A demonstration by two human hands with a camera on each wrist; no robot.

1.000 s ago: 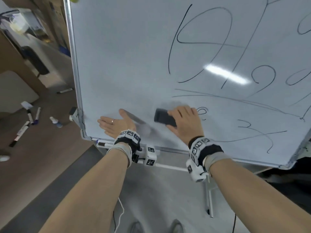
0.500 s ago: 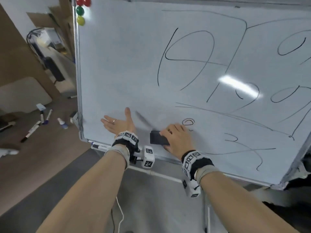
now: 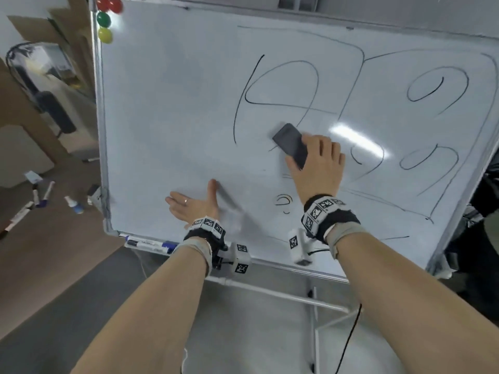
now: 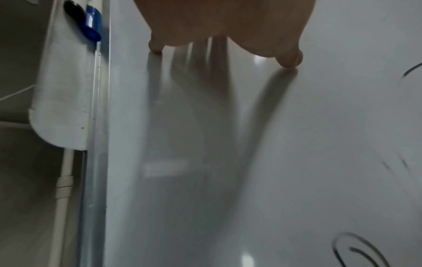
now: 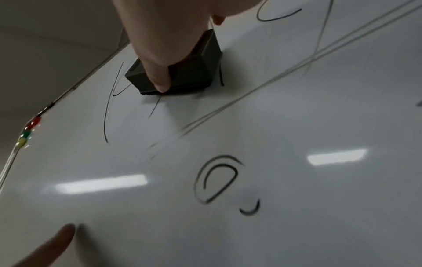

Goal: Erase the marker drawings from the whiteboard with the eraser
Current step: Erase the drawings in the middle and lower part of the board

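The whiteboard stands tilted on its frame, with black marker loops and lines over its middle and right. My right hand grips the dark eraser and presses it flat on the board below the big loop; the right wrist view shows the thumb curled over the eraser. A small double oval sits under that hand. My left hand lies flat with spread fingers on the board's lower left, holding nothing. The left part of the whiteboard is wiped bare.
Markers with blue caps lie in the tray under the board's lower edge. Red, green and yellow magnets sit at the top left corner. Several markers and a small bottle lie on the brown floor at left. A black cable hangs beside the stand.
My right hand has carried the eraser up and to the right, from the board's bottom edge to the lower end of the big loop. The left hand stays pressed on the board.
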